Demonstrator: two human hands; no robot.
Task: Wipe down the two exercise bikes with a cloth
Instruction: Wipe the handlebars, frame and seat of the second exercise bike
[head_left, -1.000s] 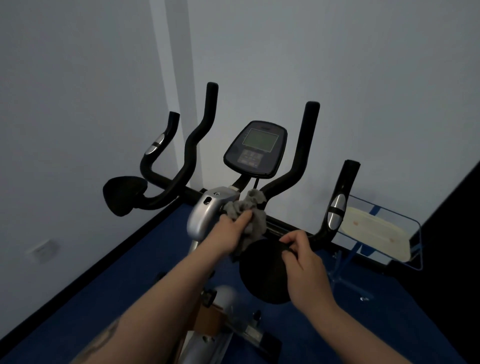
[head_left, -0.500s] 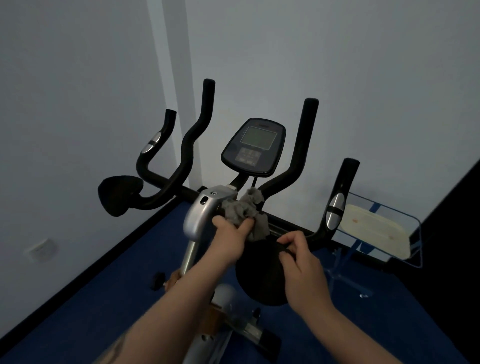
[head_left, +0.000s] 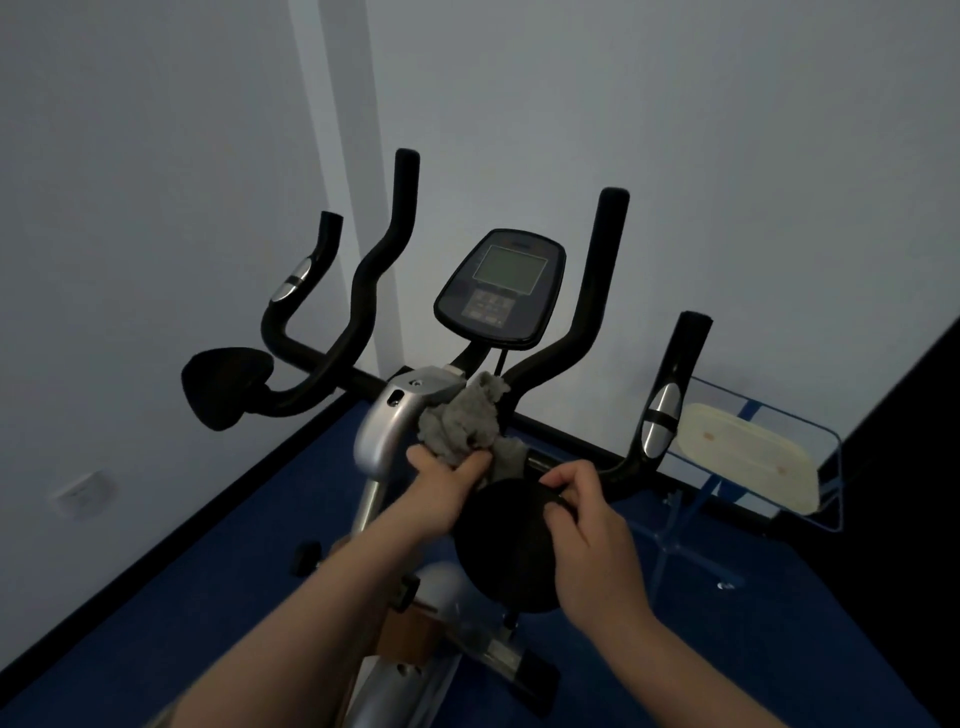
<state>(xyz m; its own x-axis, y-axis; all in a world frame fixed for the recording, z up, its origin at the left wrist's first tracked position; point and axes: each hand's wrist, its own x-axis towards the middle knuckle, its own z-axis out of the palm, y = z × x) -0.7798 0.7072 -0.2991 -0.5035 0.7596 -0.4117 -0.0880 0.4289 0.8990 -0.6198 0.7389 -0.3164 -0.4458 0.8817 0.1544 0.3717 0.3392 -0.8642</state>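
The grey cloth (head_left: 465, 423) is bunched up against the handlebar stem of the exercise bike (head_left: 387, 431), just right of its silver housing and below the console (head_left: 500, 288). The left hand (head_left: 444, 486) grips the cloth's lower edge, fingers curled into the fabric, pressing it to the bar. Just beside it, apart from the cloth, the right hand (head_left: 589, 525) pinches the top rim of the round black elbow pad (head_left: 501, 551). A clear stand (head_left: 748, 457) sits on the blue floor (head_left: 218, 545) to the right.
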